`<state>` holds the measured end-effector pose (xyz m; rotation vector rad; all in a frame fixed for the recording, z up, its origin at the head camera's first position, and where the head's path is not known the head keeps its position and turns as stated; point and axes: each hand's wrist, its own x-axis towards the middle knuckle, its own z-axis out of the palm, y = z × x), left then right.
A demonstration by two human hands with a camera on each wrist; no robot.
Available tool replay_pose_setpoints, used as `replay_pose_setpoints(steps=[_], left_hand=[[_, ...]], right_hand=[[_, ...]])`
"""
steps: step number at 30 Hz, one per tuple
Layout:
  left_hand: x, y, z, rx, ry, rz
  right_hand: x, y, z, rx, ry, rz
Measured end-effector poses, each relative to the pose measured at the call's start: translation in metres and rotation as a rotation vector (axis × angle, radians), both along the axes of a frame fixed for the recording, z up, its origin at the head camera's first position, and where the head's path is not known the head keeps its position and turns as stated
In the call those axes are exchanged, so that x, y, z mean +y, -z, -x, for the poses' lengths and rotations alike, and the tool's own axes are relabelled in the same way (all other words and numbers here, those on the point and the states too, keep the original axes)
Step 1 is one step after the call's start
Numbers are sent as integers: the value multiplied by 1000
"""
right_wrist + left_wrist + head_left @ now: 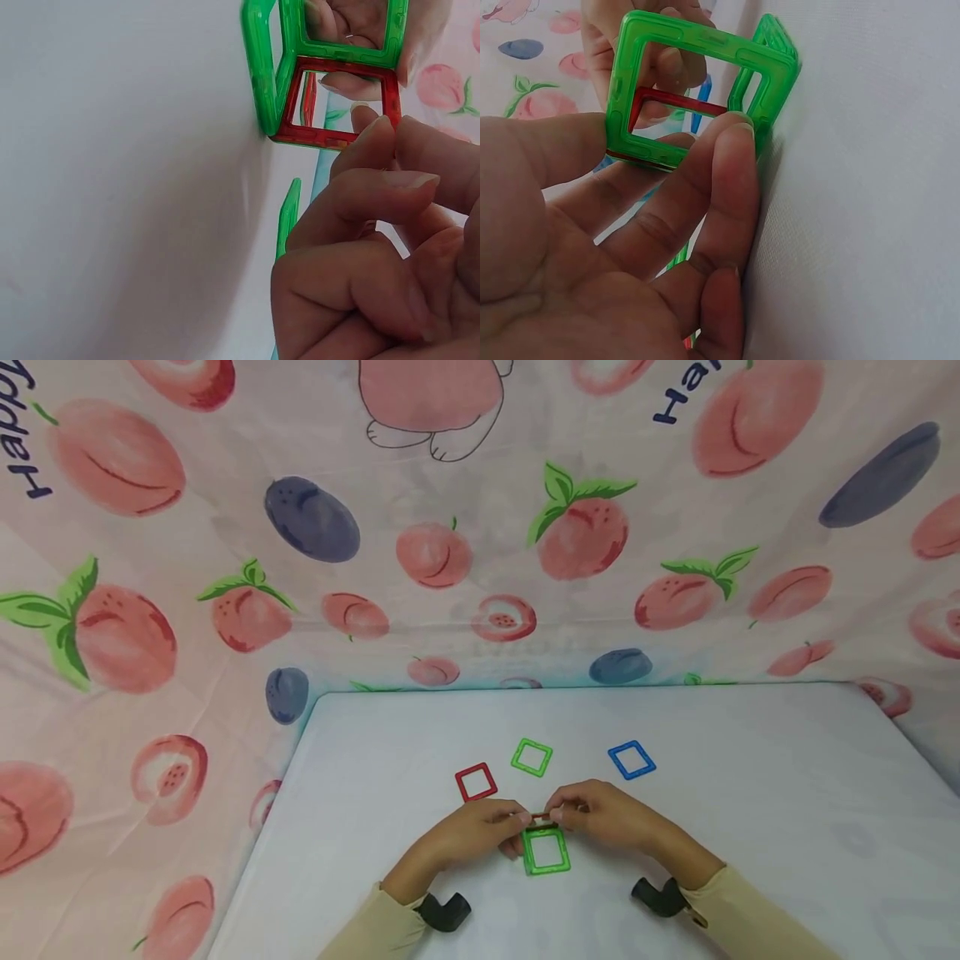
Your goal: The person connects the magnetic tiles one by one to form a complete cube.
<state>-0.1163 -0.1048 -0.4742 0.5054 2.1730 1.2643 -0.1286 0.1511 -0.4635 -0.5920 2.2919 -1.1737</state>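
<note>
Green and red corner: the upper green frame, another green frame and the held red frame meet at an angle, near the middle of the tabletop, between the hands.
Left grip: the left hand pinches the upper green frame, thumb at one side, fingertips on its bars; whether it also bears on the red is unclear.
Right grip: the right hand pinches the held red frame at a corner, thumb against fingertip.
Good joining: line up whole edges, keep fingertips out of the seam, and hold the green steady while adjusting the red; a skewed edge would probably let the corner fold.
Loose squares: a loose red frame, loose green frame and blue frame lie beyond the hands.
Backdrop: fruit-printed cloth behind the tabletop.
</note>
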Motion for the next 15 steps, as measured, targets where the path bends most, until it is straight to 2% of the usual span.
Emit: replay_pose_setpoints(steps=[3, 7, 10, 15], left_hand=[[0, 0, 0, -15, -17, -6], [1, 1, -1, -29, -33, -20], [2, 2, -2, -35, -36, -28], [2, 1, -2, -36, -33, -35]], right_hand=[[1, -2, -1, -8, 34, -17], [6, -7, 1, 0, 159, -94], [16, -9, 6, 31, 249, -143], [39, -6, 17, 122, 340, -174]])
